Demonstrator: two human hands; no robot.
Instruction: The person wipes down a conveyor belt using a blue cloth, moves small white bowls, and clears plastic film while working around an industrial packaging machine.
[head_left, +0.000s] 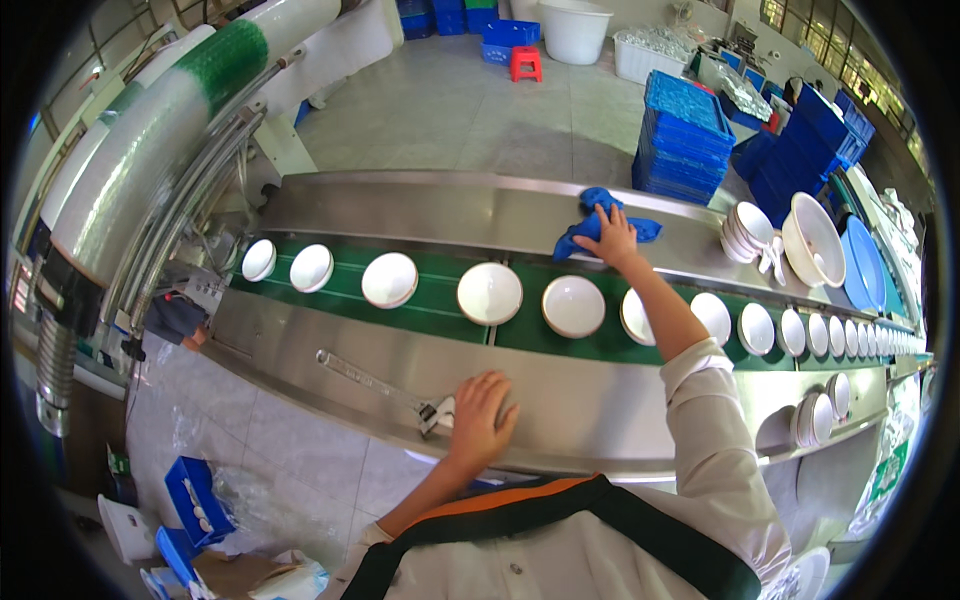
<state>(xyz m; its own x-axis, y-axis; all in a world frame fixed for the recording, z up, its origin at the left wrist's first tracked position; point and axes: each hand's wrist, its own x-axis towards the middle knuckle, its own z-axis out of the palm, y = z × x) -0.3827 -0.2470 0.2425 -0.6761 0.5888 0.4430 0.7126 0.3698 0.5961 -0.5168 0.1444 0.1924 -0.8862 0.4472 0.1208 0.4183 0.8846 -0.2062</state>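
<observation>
My right hand (613, 238) lies on a crumpled blue cloth (577, 236) on the steel ledge beyond the conveyor; whether its fingers grip the cloth is hard to tell. My left hand (481, 416) rests on the near steel ledge (585, 397), right beside the head of an adjustable wrench (433, 414), whose handle points up and left. Between the ledges runs a green conveyor belt (439, 285) with a long row of white bowls, one (490, 293) in front of me and another (573, 307) to its right. My right forearm partly covers a further bowl (637, 316).
Stacked bowls (750, 225), white spoons (772, 259), a cream basin (814, 240) and a blue basin (862, 262) stand far right. More bowls (814, 420) sit on the near ledge. Blue crates (682, 142) rise behind. Large film rolls (142, 172) and another person's arm (180, 322) are left.
</observation>
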